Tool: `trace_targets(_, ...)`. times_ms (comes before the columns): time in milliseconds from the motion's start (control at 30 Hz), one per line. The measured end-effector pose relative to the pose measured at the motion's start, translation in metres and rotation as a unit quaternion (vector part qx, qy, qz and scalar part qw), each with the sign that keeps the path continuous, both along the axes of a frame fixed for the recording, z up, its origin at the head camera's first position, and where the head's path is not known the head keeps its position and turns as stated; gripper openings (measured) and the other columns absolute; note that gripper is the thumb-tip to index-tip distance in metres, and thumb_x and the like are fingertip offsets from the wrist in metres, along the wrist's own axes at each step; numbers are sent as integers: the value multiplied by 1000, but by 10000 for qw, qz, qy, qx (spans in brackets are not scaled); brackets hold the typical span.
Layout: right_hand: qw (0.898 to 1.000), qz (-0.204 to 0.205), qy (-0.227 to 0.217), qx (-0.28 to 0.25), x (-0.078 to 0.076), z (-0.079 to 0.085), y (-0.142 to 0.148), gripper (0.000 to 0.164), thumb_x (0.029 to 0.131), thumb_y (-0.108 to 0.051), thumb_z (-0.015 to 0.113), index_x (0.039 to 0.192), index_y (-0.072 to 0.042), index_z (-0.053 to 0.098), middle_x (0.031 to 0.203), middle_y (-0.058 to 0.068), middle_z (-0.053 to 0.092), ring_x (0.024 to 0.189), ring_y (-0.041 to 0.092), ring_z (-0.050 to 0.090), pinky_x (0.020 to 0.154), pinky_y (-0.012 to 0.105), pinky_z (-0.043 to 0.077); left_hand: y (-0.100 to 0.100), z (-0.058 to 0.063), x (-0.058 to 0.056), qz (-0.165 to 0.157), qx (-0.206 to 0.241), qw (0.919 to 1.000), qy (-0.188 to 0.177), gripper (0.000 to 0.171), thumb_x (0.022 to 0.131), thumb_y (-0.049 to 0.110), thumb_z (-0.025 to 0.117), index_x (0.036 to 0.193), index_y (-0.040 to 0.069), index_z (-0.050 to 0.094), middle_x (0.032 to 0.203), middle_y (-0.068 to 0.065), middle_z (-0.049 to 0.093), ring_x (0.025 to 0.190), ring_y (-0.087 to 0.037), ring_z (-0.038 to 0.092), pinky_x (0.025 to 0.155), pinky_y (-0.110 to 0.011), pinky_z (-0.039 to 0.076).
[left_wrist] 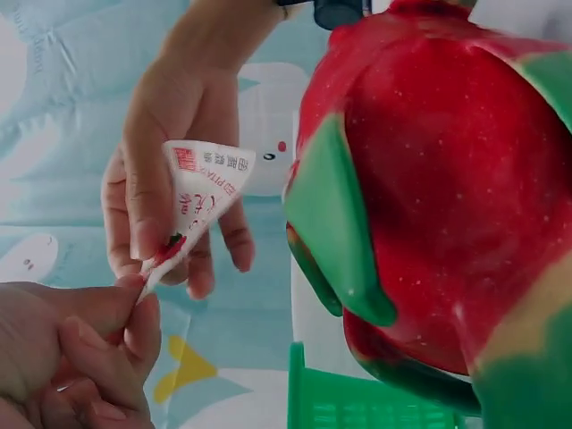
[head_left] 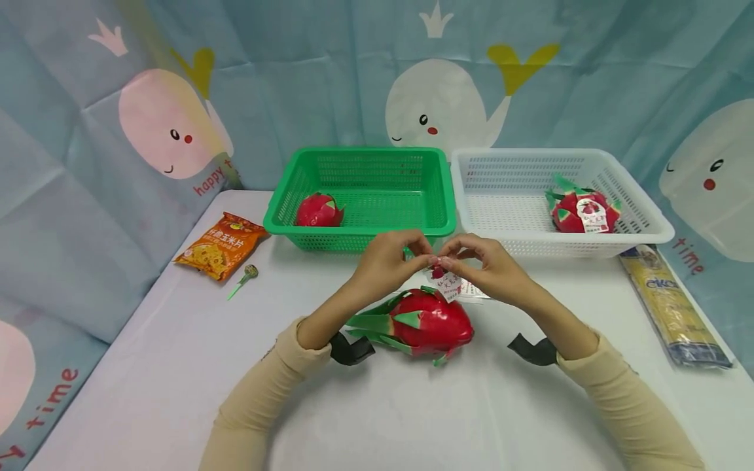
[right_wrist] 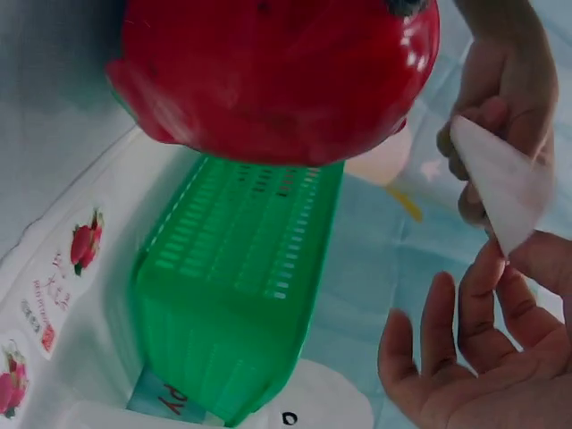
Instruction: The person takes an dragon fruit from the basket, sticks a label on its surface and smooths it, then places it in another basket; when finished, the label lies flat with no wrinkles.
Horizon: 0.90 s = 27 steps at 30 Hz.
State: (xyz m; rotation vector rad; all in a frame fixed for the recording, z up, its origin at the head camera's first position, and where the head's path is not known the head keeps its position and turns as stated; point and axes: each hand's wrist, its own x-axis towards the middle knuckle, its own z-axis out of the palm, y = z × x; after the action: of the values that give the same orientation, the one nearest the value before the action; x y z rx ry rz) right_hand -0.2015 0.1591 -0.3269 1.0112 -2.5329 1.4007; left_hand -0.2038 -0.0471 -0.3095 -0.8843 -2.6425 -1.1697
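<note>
Both hands meet over the table and pinch a white sticker printed with a red fruit and lettering. My left hand holds its edge between thumb and forefinger. The thumb and fingers of my right hand pinch it close beside them. The sticker looks folded or bent in the left wrist view, and its plain back shows in the right wrist view. Just below the hands, a red dragon fruit with green scales lies on its side. A sheet of stickers lies behind, partly hidden by the right hand.
A green basket holds one dragon fruit. Beside it, a white basket holds a labelled dragon fruit. An orange snack bag and lollipop lie left; a yellow-and-blue packet lies right.
</note>
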Motion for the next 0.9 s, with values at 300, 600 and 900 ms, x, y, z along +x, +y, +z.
trace_targets(300, 9894, -1281, -599, -328, 12, -7, 5, 33, 87, -16, 62, 117, -4, 54, 106, 10, 61, 105, 18, 53, 97, 50, 39, -1, -7, -1, 548, 644, 9963, -122, 8, 85, 19, 66, 84, 11, 66, 77, 2, 67, 50, -11, 47, 46, -20, 40)
trace_targets(600, 9676, -1362, -1792, -1148, 15, -7, 9, 21, 89, -22, 61, 96, -2, 59, 85, -9, 63, 79, 10, 57, 70, 16, 51, -3, -10, 7, 545, 1356, 9893, 18, 10, 84, 18, 67, 84, 8, 66, 77, -1, 67, 39, -12, 36, 37, -20, 29)
trace_targets(900, 9677, -254, -2456, -515, 11, -14, 28, 10, 90, -14, 58, 92, -4, 60, 80, -7, 60, 76, 8, 55, 68, 23, 50, 3, -41, 45, 385, 1077, 9925, 428, 14, 77, 13, 72, 67, 11, 62, 58, 4, 63, 40, 1, 35, 38, -14, 27)
